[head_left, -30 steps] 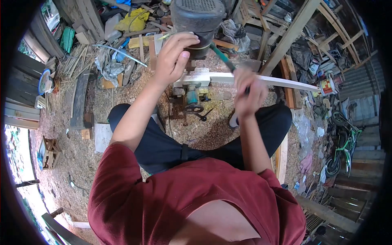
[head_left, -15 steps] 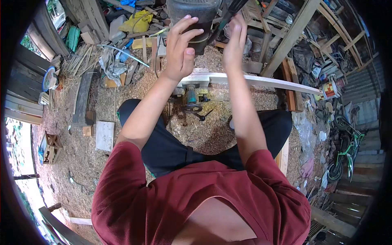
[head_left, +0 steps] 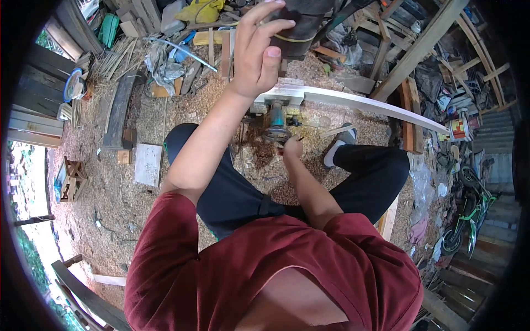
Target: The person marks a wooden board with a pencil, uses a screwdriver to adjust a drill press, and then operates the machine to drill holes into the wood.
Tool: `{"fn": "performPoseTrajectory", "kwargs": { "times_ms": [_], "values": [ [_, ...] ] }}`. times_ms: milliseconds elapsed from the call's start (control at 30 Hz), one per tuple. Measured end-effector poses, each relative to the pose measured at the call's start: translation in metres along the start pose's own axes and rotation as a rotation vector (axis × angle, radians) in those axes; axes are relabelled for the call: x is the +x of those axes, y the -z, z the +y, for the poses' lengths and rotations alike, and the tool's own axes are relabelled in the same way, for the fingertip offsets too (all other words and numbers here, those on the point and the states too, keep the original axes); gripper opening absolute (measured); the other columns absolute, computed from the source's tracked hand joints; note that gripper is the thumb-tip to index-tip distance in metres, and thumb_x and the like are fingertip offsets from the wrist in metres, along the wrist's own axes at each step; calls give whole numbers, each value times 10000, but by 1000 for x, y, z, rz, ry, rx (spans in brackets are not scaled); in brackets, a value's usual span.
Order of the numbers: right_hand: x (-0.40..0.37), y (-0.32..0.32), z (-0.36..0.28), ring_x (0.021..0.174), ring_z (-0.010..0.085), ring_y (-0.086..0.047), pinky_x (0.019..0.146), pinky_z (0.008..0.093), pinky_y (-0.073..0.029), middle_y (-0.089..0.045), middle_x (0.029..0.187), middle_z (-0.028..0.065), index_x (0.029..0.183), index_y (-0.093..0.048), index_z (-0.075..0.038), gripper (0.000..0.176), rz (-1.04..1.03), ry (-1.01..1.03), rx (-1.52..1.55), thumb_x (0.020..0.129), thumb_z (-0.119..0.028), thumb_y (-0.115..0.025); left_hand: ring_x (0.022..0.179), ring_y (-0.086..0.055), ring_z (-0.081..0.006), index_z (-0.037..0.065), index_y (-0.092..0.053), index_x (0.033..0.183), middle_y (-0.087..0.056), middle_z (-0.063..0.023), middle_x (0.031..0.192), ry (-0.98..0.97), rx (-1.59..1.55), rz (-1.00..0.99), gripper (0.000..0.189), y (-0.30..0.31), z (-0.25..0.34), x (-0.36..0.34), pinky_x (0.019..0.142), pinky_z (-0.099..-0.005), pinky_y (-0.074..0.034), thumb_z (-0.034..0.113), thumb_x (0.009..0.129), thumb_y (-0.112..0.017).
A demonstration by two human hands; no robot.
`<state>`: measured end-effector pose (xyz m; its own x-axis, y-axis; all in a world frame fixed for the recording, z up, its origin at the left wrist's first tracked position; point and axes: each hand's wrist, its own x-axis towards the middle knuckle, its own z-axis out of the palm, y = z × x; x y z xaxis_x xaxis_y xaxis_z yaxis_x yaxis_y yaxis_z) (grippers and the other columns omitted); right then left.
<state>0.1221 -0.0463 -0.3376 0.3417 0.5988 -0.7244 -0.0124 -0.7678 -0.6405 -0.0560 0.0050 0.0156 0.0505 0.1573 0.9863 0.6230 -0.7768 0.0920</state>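
My left hand [head_left: 258,55] is raised at the near left side of a dark machine housing [head_left: 301,27], its fingers apart and nothing in them. Below it a long, pale wooden board [head_left: 364,103] lies across the machine's clamp. Under the board is a teal clamp body [head_left: 276,116] with a round handwheel [head_left: 276,134]. Low beside this wheel, my right hand [head_left: 293,148] has its fingers closed around a small dark crank handle, mostly hidden by the hand.
Wood shavings cover the ground [head_left: 204,116]. The board's right end reaches a paint can [head_left: 459,128]. A dark timber [head_left: 118,113] and a pale block [head_left: 148,164] lie at left. A slanted post [head_left: 419,49] stands right, with a green motorbike [head_left: 469,218] farther out.
My right hand has come down from beside the machine housing to the crank handle and closed on it. My left hand stays raised near the housing. The view has shifted slightly.
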Motion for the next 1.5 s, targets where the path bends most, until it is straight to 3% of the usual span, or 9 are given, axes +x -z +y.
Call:
{"fn": "performPoseTrajectory", "kwargs": {
  "times_ms": [133, 233, 433, 667, 767, 1200, 1367, 1467, 1500],
  "values": [
    [58, -11, 40, 899, 496, -708, 858, 576, -535, -724, 863, 306, 926, -750, 81, 629, 226, 262, -335, 1043, -428, -401, 1291, -525, -356, -5, -707, 1154, -574, -220, 1397, 2, 85, 41, 517, 15, 4, 6, 1098, -445, -381, 355, 1094, -342],
    [64, -8, 46, 834, 476, -720, 818, 551, -550, -726, 816, 285, 852, -758, 75, 589, 262, 317, -386, 1003, -428, -490, 1247, -552, -403, -9, -680, 1173, -553, -286, 1369, 431, -49, 42, 583, 23, 23, 9, 1072, -487, -425, 468, 1087, -356],
    [32, 4, 25, 751, 390, -745, 746, 488, -573, -732, 754, 234, 843, -782, 40, 460, 214, 329, -432, 934, -391, -647, 1286, -535, -424, -27, -673, 1177, -542, -283, 1394, 112, 76, 58, 557, 28, -13, -3, 1092, -508, -407, 433, 1082, -372],
    [40, 5, 28, 708, 346, -745, 675, 451, -571, -733, 732, 199, 827, -770, 48, 408, 116, 213, -271, 916, -346, -712, 1288, -533, -428, -30, -674, 1164, -550, -284, 1388, 162, 53, 61, 545, 29, 2, 2, 1099, -518, -395, 413, 1080, -367],
    [69, 2, 40, 526, 223, -666, 502, 393, -524, -711, 717, 150, 916, -773, 42, 299, 141, 228, -338, 940, -236, -664, 1290, -533, -428, -29, -677, 1153, -546, -280, 1396, 177, 45, 45, 544, 28, 3, 2, 1102, -517, -393, 411, 1079, -366],
    [96, 5, 53, 458, 209, -572, 430, 372, -421, -647, 665, 113, 902, -717, 3, 262, 75, 226, -299, 969, -229, -616, 1276, -522, -341, -8, -701, 1139, -579, -211, 1392, 45, 81, 76, 481, 24, 3, -1, 1096, -445, -381, 311, 1093, -344],
    [47, 41, 7, 562, 212, -608, 479, 373, -420, -680, 760, 104, 939, -676, -22, 214, -460, -30, -83, 962, -224, -610, 1232, -605, -369, -21, -684, 1096, -653, -216, 1278, 60, -57, -6, 421, 21, -5, -8, 1074, -459, -436, 283, 1082, -393],
    [100, 45, 10, 696, 285, -671, 604, 444, -499, -704, 860, 161, 1022, -696, 48, 567, -249, 191, -347, 1018, -465, -455, 1197, -629, -349, -27, -680, 1082, -676, -212, 1228, 125, -84, -109, 366, 15, 5, -8, 1055, -449, -457, 241, 1066, -432],
    [134, 42, 12, 715, 246, -668, 622, 404, -503, -709, 872, 146, 991, -690, 47, 449, -105, 334, -381, 1028, -351, -484, 1143, -658, -338, -33, -676, 1053, -696, -203, 1175, 152, -120, -131, 309, 10, 9, -8, 1013, -433, -490, 194, 1046, -466]
  ]
}}
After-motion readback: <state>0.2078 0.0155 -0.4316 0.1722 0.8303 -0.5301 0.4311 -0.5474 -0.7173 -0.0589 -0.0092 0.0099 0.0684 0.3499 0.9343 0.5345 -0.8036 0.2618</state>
